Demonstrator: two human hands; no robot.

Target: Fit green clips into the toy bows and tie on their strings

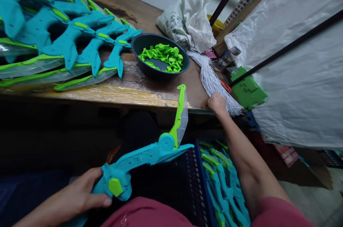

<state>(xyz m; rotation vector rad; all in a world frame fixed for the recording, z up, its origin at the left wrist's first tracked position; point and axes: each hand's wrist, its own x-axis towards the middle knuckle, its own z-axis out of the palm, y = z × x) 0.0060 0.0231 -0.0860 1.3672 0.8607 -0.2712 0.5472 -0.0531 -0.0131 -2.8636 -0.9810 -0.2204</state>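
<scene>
My left hand (83, 193) is closed around the grip of a teal plastic toy bow (144, 155), held above my lap. The toy bow has a lime-green hexagonal cap on its body and a green hinged limb with a clear plastic sheet standing upward at its far end. My right hand (217, 102) reaches to the table's front edge, its fingers curled at a bundle of white strings (211, 77). The fingertips are hidden, so how many strings they pinch cannot be made out.
Many similar teal toy bows (91, 46) are stacked on the table's left. A dark bowl (142, 64) holds small green parts. Behind it stands a white sack (174, 19). A green foam mat piece (248, 89) lies at right. A blue crate (205, 184) of bows stands below.
</scene>
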